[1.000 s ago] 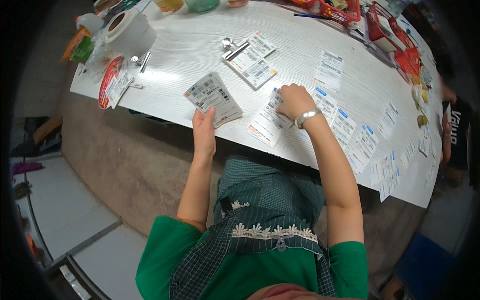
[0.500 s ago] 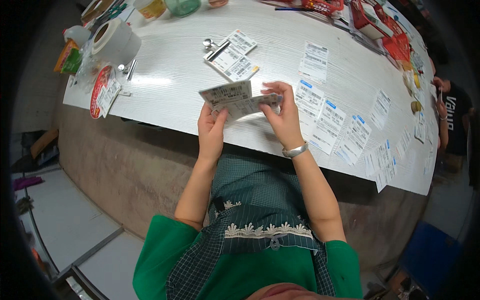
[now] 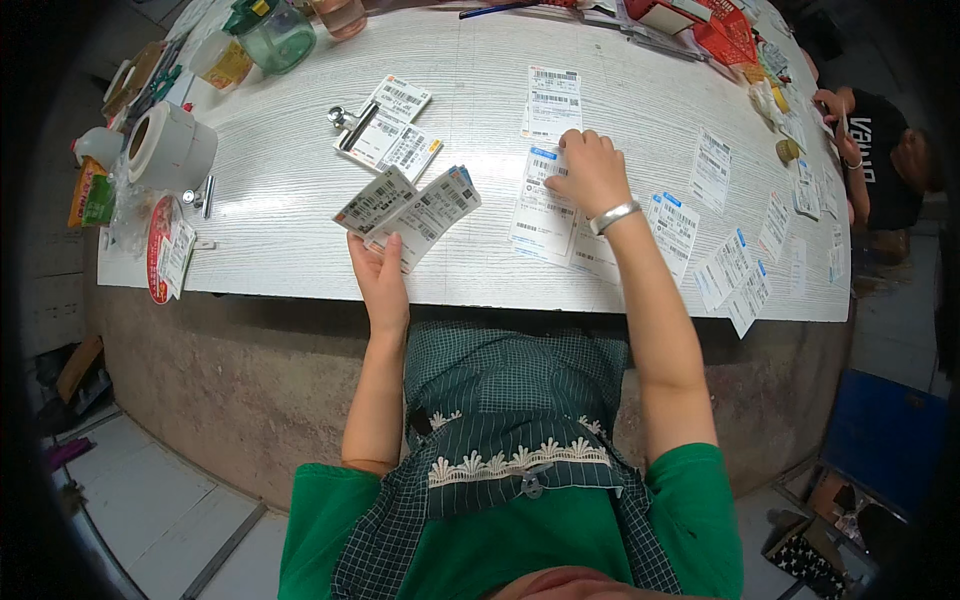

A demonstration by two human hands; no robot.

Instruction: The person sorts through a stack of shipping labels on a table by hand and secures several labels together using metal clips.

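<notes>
My left hand (image 3: 381, 280) is closed on a fanned stack of shipping labels (image 3: 432, 218), white with black barcodes, tilted above the table's near part. To the right, my right hand (image 3: 595, 172) is down at the upper right of a blue-striped shipping label (image 3: 541, 205). Its fingers are bent and its thumb lies over the label; the hand hides that corner. Beyond my left hand, a metal bulldog clip (image 3: 360, 127) grips another stack of labels (image 3: 408, 100).
Several labels lie spread along the right, including one sheet (image 3: 711, 168). At the left stand a roll of white labels (image 3: 172, 148) and a red oval card (image 3: 161, 250). A green jar (image 3: 272, 38) and red baskets (image 3: 727, 35) line the back. A person (image 3: 885, 150) sits at the right.
My right hand has left the stack in my left hand and reached right and forward to the laid-out labels. My left hand keeps the fanned stack. The whole view has shifted.
</notes>
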